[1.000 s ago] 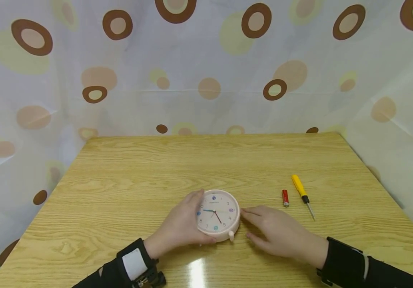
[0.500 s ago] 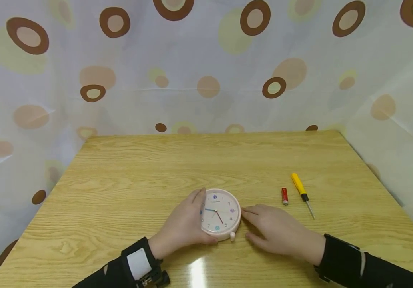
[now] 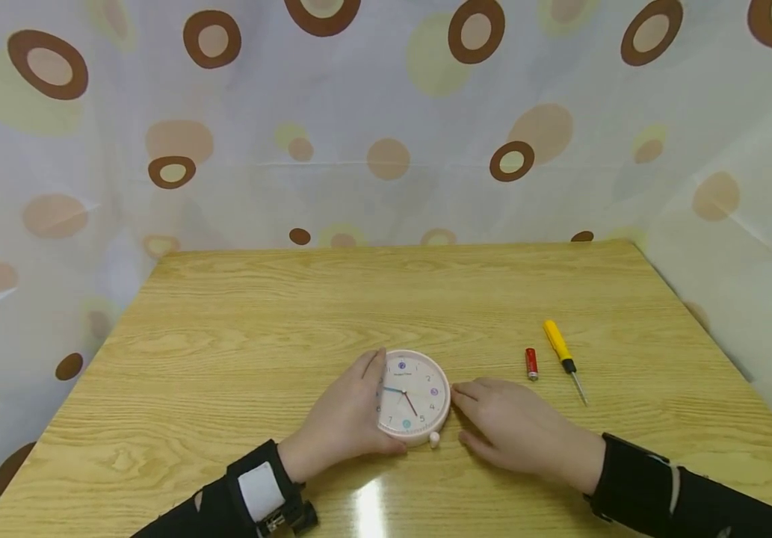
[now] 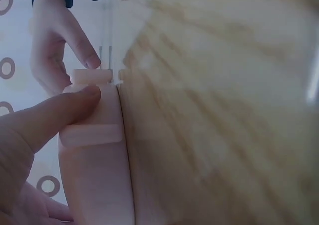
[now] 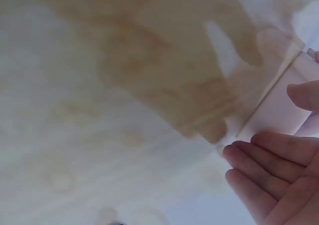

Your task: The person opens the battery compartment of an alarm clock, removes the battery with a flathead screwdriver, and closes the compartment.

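A round pink clock (image 3: 415, 400) lies face up on the wooden table (image 3: 278, 321), near the front edge. My left hand (image 3: 348, 415) cups its left rim, fingers curled over the edge and thumb against the near side. In the left wrist view the thumb (image 4: 60, 115) presses on the clock's side wall (image 4: 99, 175). My right hand (image 3: 513, 426) lies flat to the right of the clock, its straight fingertips touching the right rim. The right wrist view shows those fingers (image 5: 269, 160) beside the clock's edge (image 5: 279, 110).
A small red battery (image 3: 531, 364) and a yellow-handled screwdriver (image 3: 563, 357) lie to the right of the clock, just beyond my right hand. A curtain with brown and beige rings hangs round the table's back and sides.
My left hand has slid slightly further over the clock's left rim. The right hand, battery and screwdriver have stayed put.
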`<state>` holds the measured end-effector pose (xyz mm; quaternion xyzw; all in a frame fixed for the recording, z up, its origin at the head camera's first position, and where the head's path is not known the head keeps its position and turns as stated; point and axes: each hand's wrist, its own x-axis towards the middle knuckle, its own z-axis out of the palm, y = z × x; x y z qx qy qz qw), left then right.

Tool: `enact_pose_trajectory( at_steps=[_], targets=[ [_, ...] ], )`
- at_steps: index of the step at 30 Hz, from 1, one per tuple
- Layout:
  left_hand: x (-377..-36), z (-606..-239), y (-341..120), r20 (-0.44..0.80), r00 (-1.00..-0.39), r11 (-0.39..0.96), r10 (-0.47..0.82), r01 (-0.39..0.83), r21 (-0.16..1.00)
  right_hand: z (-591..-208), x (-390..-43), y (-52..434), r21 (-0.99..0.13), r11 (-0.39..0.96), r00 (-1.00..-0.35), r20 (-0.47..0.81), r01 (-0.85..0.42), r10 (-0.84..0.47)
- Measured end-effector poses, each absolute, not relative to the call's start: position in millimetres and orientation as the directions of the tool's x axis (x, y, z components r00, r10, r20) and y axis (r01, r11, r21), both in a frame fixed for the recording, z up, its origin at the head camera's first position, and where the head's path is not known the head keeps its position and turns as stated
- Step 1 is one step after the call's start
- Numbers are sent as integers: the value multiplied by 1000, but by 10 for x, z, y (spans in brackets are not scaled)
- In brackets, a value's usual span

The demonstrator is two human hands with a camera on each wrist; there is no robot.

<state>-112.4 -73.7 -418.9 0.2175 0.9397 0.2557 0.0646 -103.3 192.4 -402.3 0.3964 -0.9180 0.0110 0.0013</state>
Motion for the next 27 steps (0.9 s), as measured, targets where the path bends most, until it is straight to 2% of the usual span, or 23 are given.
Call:
enact_pose_trajectory(
  at_steps=[8, 12, 16, 21, 24, 27],
  targets=[
    [-1061, -4168, -825, -3, -861, 772, 508, 454, 445, -3934, -967, 1814, 118, 682, -669, 137, -721, -731],
    [-976, -4094, -927, 78, -813, 764, 577, 571, 300, -3864, -893, 1724, 172, 652, -628, 174, -739, -758],
    [-854, -4021, -1019, 121, -783, 769, 610, 622, 144, -3826, -832, 1656, 180, 623, -601, 166, -761, -782],
    [-743, -4009, -1053, 190, -751, 761, 633, 648, 23, -3838, -771, 1608, 190, 623, -600, 170, -758, -782],
    [-714, -4028, -1056, 222, -721, 743, 657, 669, -23, -3874, -757, 1575, 194, 622, -599, 168, -759, -783],
    [-706, -4049, -1055, 228, -712, 734, 664, 679, -20, -3907, -759, 1542, 187, 620, -604, 142, -762, -785]
  ],
)
